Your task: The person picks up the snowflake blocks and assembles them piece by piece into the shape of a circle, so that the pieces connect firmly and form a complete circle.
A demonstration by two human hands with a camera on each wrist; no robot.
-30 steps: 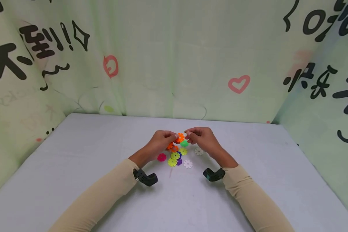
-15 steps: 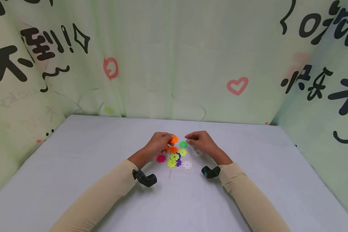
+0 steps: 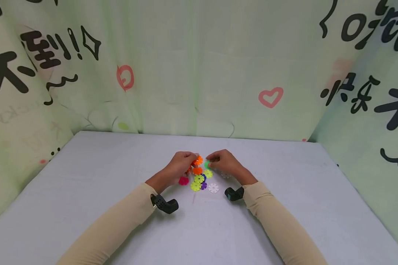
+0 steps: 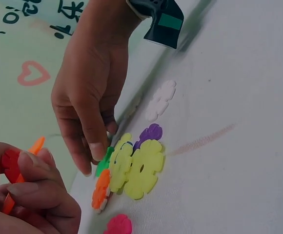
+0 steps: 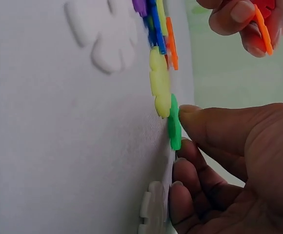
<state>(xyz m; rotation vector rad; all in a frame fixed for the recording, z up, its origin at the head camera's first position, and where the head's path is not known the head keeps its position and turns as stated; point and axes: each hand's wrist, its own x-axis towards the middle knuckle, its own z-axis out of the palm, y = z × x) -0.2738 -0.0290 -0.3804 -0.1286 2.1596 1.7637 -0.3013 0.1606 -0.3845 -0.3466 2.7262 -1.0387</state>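
Note:
My left hand holds flower-shaped plastic discs between thumb and fingers. One is orange and stands edge-on in the wrist views, against a red disc. Lower on the right, my right hand pinches a green flower-shaped disc at the table, its thumb on the face and a fingertip at the edge. Right beside the green disc lies a yellow one. Another orange disc lies on the table below the left hand's fingers.
Nearer to me are overlapping yellow discs, a blue one and a purple one. A pink disc lies left, white discs right. A printed curtain hangs behind the white table.
My right hand has moved left and down from beside the held orange disc to the green disc, and now pinches it. My left hand has shifted the orange disc slightly left.

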